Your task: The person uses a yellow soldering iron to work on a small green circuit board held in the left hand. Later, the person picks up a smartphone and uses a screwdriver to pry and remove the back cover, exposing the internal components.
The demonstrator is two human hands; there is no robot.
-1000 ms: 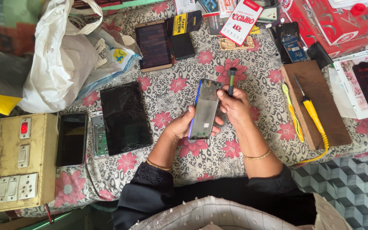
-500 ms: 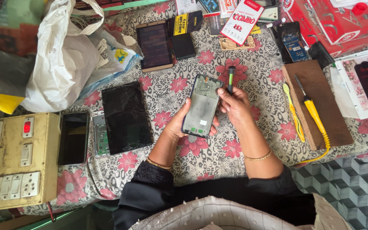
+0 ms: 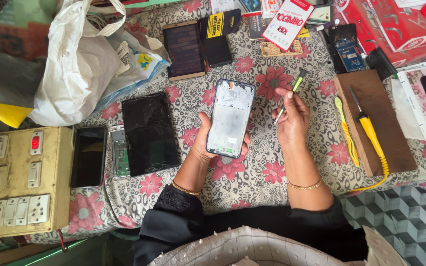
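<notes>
I see the opened phone frame held upright over the middle of the floral tabletop, my left hand wrapped under it, thumb on its left edge. My right hand pinches a green-tipped tool just beside the frame. A cracked tablet lies left; a soldering iron rests on a wooden board toward the right edge.

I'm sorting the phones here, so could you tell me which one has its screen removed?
The phone held in the left hand: its pale bare inside shows, while the other phones on the cloth have dark screens.
</notes>
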